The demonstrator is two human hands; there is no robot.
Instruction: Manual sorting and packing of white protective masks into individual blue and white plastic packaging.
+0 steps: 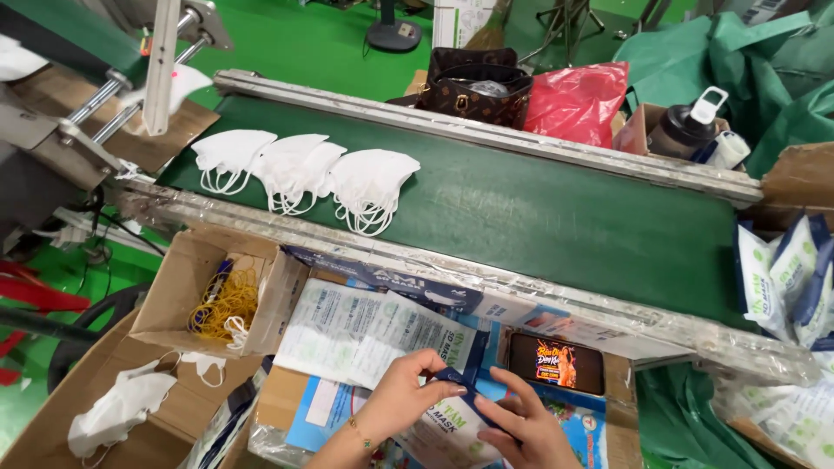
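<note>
Head view: the left hand [401, 393] and right hand [521, 426] both pinch the dark top edge of a mask packet [443, 427], held just below the conveyor belt [556, 217]. The packet looks light, limp and slick; its sealed upper strip seems the firmest hold. Printed packets [365, 334] lie beside it, a phone [556, 363] to its right. White masks [295, 169] rest on the belt; a carton of rubber bands [228, 300] sits left.
</note>
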